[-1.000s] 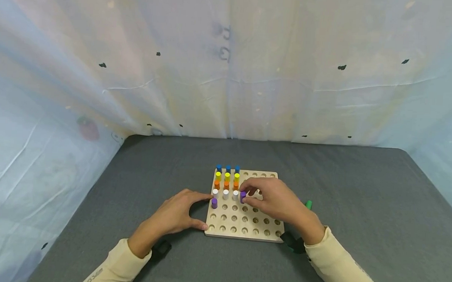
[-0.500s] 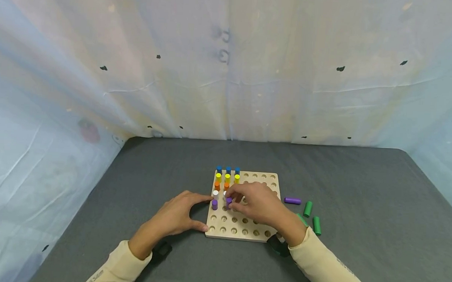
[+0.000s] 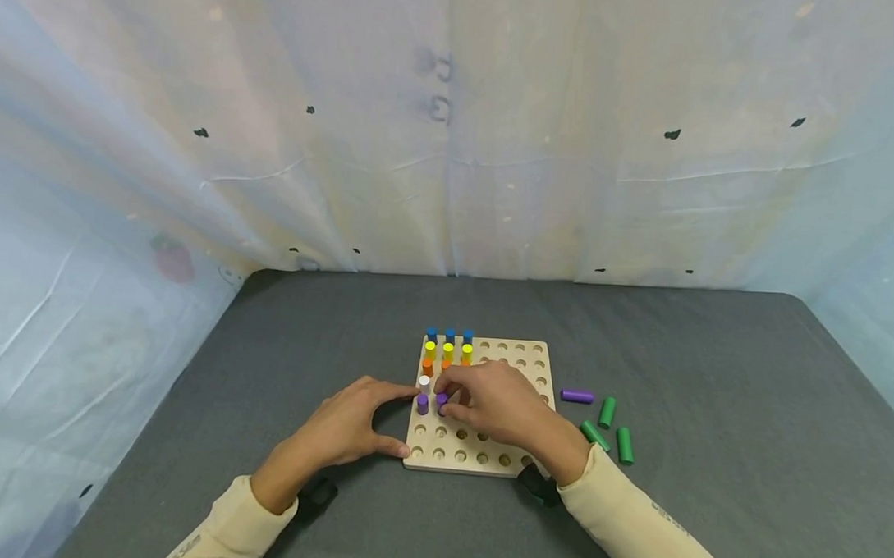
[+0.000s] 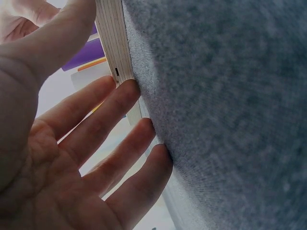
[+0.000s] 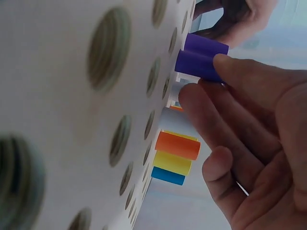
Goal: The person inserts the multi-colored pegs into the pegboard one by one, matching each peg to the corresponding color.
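A wooden pegboard [image 3: 431,465] lies on the dark cloth, with upright blue [image 3: 449,336], yellow [image 3: 448,352], orange [image 3: 427,367] and white [image 3: 424,384] pegs in rows at its far left. Below the white row stands one purple peg [image 3: 423,405]. Just right of it, my right hand [image 3: 498,404] pinches another purple peg [image 5: 196,64] upright between thumb and fingers at the board; whether it sits in a hole is hidden. My left hand [image 3: 353,419] touches the board's left edge with thumb and fingers spread, as the left wrist view also shows.
On the cloth to the right of the board lie a loose purple peg [image 3: 578,396] and three green pegs [image 3: 607,413]. The dark cloth-covered table [image 3: 327,316] ends at a pale hanging sheet [image 3: 524,175] behind, with more sheeting at both sides.
My right hand has carried the purple peg leftward across the board, close to the standing purple one. The loose pegs at the right have come into view. My left hand stays in place.
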Action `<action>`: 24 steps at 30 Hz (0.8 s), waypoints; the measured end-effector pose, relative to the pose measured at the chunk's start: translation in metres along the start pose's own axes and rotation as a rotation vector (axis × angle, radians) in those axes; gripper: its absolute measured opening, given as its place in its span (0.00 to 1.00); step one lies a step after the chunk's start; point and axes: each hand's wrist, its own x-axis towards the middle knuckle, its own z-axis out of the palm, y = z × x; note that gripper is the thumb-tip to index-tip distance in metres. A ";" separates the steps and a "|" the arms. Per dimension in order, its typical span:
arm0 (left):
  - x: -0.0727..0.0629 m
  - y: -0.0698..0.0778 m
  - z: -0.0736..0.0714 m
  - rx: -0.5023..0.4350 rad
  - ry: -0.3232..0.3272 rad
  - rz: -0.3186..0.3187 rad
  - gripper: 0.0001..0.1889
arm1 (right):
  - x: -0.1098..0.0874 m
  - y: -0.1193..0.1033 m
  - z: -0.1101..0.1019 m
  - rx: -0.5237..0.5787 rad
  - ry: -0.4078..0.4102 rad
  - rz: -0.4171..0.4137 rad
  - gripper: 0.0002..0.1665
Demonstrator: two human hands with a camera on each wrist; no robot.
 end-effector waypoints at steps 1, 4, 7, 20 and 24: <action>0.000 0.000 0.000 -0.001 0.000 0.001 0.41 | 0.000 0.000 0.000 -0.005 0.000 0.000 0.09; 0.000 0.000 0.000 -0.003 0.001 0.000 0.41 | 0.001 0.001 0.001 -0.020 0.000 -0.001 0.08; 0.001 0.001 -0.001 -0.001 -0.009 -0.006 0.41 | 0.001 0.001 0.001 -0.012 -0.009 -0.001 0.08; 0.001 0.004 0.002 0.015 -0.027 -0.023 0.41 | -0.038 0.030 -0.029 0.016 0.072 0.046 0.13; 0.001 0.004 0.001 0.015 -0.023 -0.008 0.41 | -0.056 0.056 -0.045 -0.010 0.099 0.119 0.13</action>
